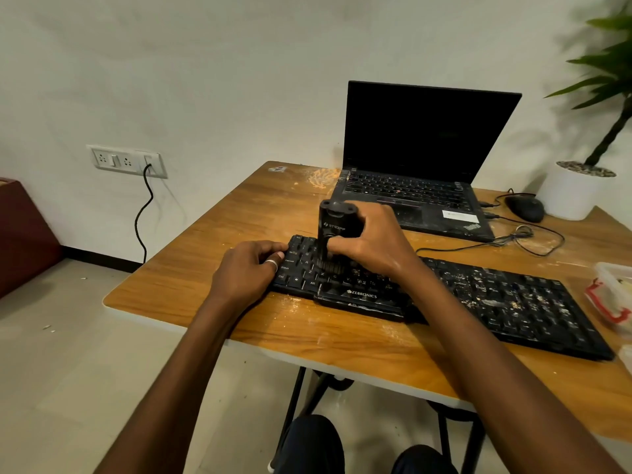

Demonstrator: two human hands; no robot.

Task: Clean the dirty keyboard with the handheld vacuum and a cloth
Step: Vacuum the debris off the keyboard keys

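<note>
Right hand (371,242) grips the black handheld vacuum (337,230) upright, brush on the crumb-strewn keyboard (496,299); left hand (248,268) holds the keyboard's left end, on the wooden table (205,268).

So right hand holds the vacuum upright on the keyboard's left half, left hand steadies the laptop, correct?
No. The head view shows the left hand holding the left end of the keyboard, not the laptop. The right hand does hold the vacuum upright on the keyboard's left half.
</note>
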